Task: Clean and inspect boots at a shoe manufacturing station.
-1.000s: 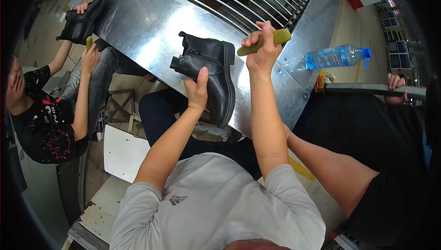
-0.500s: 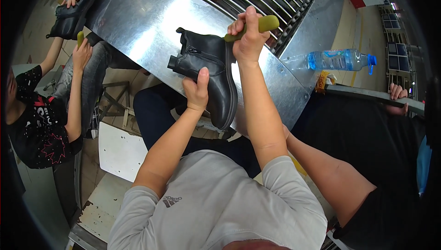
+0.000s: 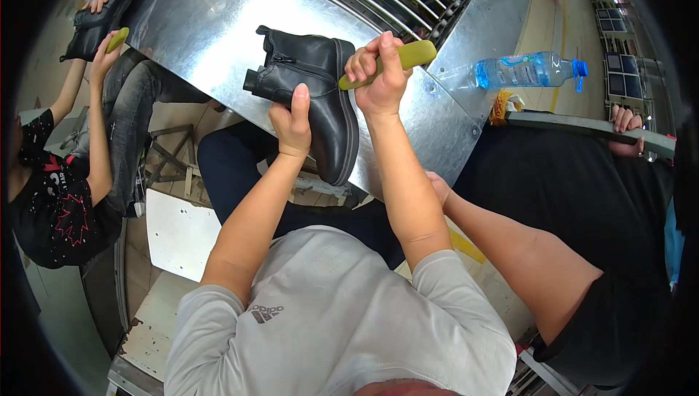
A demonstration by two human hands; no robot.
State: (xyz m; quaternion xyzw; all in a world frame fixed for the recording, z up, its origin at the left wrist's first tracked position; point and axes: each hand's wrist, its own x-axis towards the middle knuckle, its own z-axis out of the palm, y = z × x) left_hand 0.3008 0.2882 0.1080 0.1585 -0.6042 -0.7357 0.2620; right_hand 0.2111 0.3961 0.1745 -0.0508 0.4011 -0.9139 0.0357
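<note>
Right now your left hand point(image 3: 290, 121) is clasped on the black ankle boot point(image 3: 313, 97), thumb up along its side, steadying it at the near edge of the sloped metal worktop point(image 3: 211, 25), just above your lap. Your right hand point(image 3: 378, 79) is clenched in a fist around the yellow-green stick tool point(image 3: 389, 62), and it sits hard against the back of the boot, by the heel. Judging from that, you are in the middle of working the tool along the boot's rear or sole edge, and the next move seems to call for keeping the left grip firm so the boot does not slide down the sheet while the tool bears on it. The boot lies on its side with its long axis running roughly from upper left to lower right: the shaft opening and its pull tab point away to the left, the sole faces right, and the toe points down toward you. The tool lies nearly level, its free end aimed right and slightly away. Further right, a clear water bottle point(image 3: 526, 70) with a blue cap lies on the worktop, well apart from the boot. At far left, another person's hand point(image 3: 102, 57) holds a similar tool against another dark boot point(image 3: 102, 14).
</note>
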